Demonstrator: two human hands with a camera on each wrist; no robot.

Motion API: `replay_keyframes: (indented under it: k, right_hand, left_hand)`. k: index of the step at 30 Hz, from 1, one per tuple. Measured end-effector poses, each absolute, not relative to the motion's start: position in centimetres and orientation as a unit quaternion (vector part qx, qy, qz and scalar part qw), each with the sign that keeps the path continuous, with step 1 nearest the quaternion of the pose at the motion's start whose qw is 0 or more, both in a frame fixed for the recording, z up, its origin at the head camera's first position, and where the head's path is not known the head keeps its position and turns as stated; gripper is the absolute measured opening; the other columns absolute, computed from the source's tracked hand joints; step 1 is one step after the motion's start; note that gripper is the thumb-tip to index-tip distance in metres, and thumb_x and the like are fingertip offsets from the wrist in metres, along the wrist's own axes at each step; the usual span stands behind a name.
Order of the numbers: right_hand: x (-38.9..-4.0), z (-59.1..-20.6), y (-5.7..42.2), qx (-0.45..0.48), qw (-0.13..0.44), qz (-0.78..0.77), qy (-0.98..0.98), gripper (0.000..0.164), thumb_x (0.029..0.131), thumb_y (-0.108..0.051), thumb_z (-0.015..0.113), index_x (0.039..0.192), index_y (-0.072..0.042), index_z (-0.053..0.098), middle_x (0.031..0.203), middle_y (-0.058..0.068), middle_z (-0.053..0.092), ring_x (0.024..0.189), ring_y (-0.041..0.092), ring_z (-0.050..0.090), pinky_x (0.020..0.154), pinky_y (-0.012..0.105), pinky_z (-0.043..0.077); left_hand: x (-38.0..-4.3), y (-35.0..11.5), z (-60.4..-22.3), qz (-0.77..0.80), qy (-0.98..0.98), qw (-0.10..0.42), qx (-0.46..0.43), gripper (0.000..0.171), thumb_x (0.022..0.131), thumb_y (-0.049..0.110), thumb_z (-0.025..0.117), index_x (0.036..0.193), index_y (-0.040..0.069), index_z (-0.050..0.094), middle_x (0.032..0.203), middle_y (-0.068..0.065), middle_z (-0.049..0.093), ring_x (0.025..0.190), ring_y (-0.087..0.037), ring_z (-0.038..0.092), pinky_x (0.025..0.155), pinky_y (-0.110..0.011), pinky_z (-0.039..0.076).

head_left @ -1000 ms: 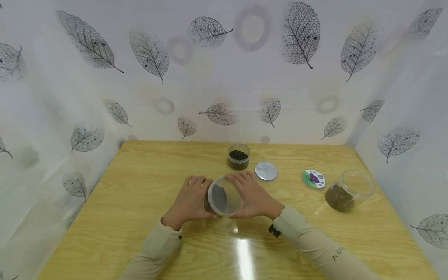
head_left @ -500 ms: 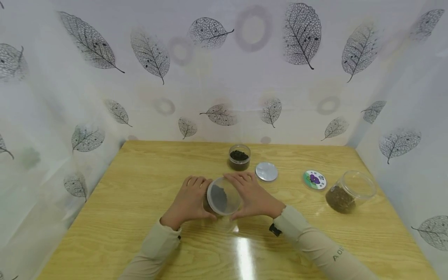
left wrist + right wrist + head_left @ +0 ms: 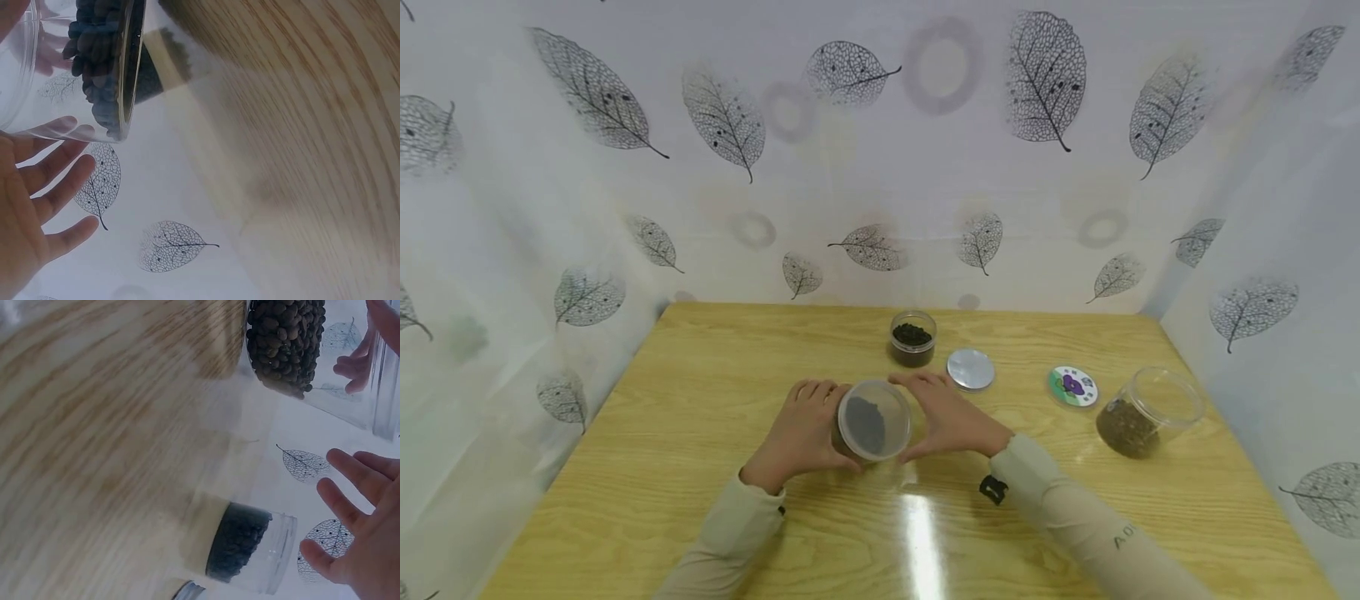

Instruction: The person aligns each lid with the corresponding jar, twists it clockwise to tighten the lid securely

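A clear jar (image 3: 874, 421) with dark brown beans stands on the table under a translucent round top. Through its wall the beans (image 3: 282, 344) show in the right wrist view. My left hand (image 3: 805, 429) holds the jar's left side, the thumb at its near side. In the left wrist view, some fingers of the left hand (image 3: 47, 200) lie against the jar (image 3: 94, 69) and others stand off it. To the jar's right, my right hand (image 3: 951, 421) is apart from it, fingers spread and holding nothing, also in the right wrist view (image 3: 369, 512).
Behind the hands stands a small open jar (image 3: 913, 338) of dark contents, beside a silver lid (image 3: 970, 369). Further right lie a round lid with a purple flower (image 3: 1072, 386) and a larger open jar (image 3: 1146, 412) of brown bits. A leaf-print curtain (image 3: 880, 167) surrounds the table.
My right hand has come off the jar and shifted slightly right, its fingers opening. The jar's top has moved slightly left. The left hand stays at the jar.
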State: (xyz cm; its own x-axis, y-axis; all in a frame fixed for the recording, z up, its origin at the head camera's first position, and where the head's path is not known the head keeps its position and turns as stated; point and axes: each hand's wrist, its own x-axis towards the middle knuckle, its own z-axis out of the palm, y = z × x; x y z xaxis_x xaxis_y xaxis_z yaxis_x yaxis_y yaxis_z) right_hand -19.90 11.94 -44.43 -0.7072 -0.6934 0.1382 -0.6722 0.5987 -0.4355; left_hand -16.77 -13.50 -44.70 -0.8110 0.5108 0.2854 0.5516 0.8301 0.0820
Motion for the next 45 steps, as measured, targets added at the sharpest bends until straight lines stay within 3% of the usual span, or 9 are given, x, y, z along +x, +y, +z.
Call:
replay_keyframes:
  k: [9, 20, 33, 38, 45]
  right_hand:
    - [-20.4, -45.1, 11.8, -0.38, 0.079, -0.257, 0.885, 0.091, 0.058, -0.046, 0.085, 0.135, -0.016, 0.048, 0.13, 0.0, 0.057, 0.125, 0.025, 0.04, 0.103, 0.051, 0.026]
    - [-20.8, -45.4, 10.9, -0.367, 0.105, -0.288, 0.878, 0.081, 0.065, -0.042, 0.083, 0.135, -0.017, 0.05, 0.132, -0.001, 0.056, 0.124, 0.023, 0.043, 0.105, 0.053, 0.024]
    - [-22.1, -45.1, 9.2, -0.362, 0.081, -0.306, 0.877, 0.079, 0.07, -0.047, 0.078, 0.136, -0.014, 0.049, 0.135, 0.004, 0.055, 0.126, 0.025, 0.048, 0.107, 0.051, 0.033]
    - [-22.9, -44.7, 8.0, -0.355, 0.092, -0.346, 0.863, 0.076, 0.073, -0.043, 0.078, 0.136, -0.012, 0.048, 0.136, 0.005, 0.053, 0.127, 0.023, 0.048, 0.107, 0.042, 0.038]
    - [-24.1, -44.1, 6.4, -0.365, 0.078, -0.352, 0.859, 0.067, 0.079, -0.035, 0.074, 0.135, -0.007, 0.049, 0.132, 0.01, 0.056, 0.123, 0.025, 0.052, 0.104, 0.042, 0.041]
  left_hand:
    - [-16.6, -13.9, -44.5, -0.071, -0.957, 0.114, -0.257, 0.107, 0.039, 0.071, 0.08, 0.125, 0.012, 0.054, 0.111, -0.007, 0.058, 0.108, -0.029, 0.051, 0.102, -0.05, 0.036]
    - [-16.5, -14.2, -44.6, -0.062, -0.96, 0.118, -0.245, 0.105, 0.042, 0.073, 0.078, 0.123, 0.012, 0.053, 0.112, -0.008, 0.056, 0.108, -0.03, 0.05, 0.101, -0.051, 0.037]
    - [-16.8, -15.6, -45.0, -0.096, -0.972, 0.112, -0.183, 0.106, 0.048, 0.075, 0.074, 0.125, 0.006, 0.052, 0.113, -0.01, 0.058, 0.11, -0.029, 0.054, 0.102, -0.048, 0.038]
    - [-17.0, -16.4, -44.8, -0.126, -0.976, 0.096, -0.153, 0.104, 0.054, 0.071, 0.074, 0.127, 0.001, 0.05, 0.115, -0.013, 0.058, 0.111, -0.031, 0.054, 0.099, -0.051, 0.04]
    - [-17.7, -17.5, -44.6, -0.171, -0.974, 0.088, -0.118, 0.104, 0.06, 0.065, 0.075, 0.132, -0.002, 0.043, 0.118, -0.019, 0.058, 0.109, -0.038, 0.055, 0.095, -0.055, 0.042]
